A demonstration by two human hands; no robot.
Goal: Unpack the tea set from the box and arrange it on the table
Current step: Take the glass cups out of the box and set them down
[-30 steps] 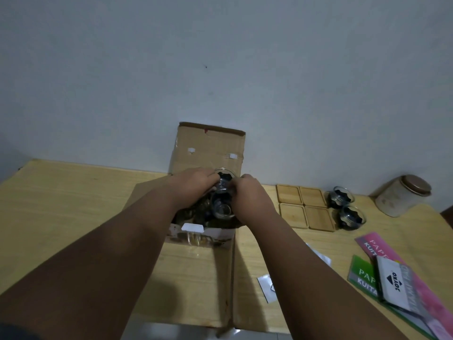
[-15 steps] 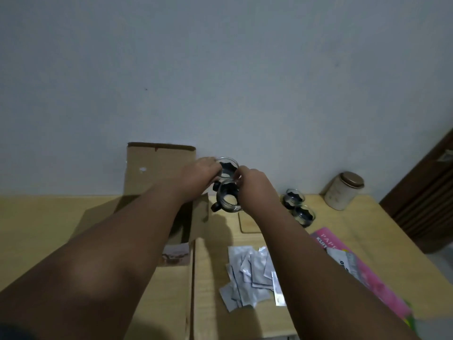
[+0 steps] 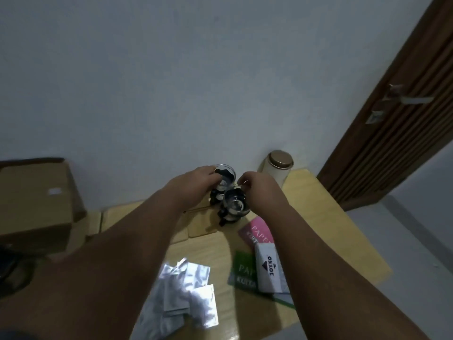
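While both arms reach across the wooden table [image 3: 318,217] toward the wall, each hand carries 1 of 2 glass teacups close to the far edge. The left hand [image 3: 196,182] has its fingers curled round the side of the farther glass teacup [image 3: 225,176], which has something dark inside it. The right hand [image 3: 259,190] pinches the rim of the nearer glass teacup [image 3: 234,204] with its fingertips, and the cup's black handle points down to the left. The 2 cups sit just beside each other, almost touching; whether they rest on the table I cannot tell. Under the left forearm lie wooden coasters [image 3: 203,230], partly hidden. A cardboard box [image 3: 34,200] stands well apart at the left edge. Behind the right hand stands a pale jar [image 3: 279,165] with a brown lid. Nearer the person lie silver sachets [image 3: 186,290], a pink paper pack [image 3: 257,231], a green paper pack [image 3: 242,271] and a white Joyko box [image 3: 268,268] on top of them.
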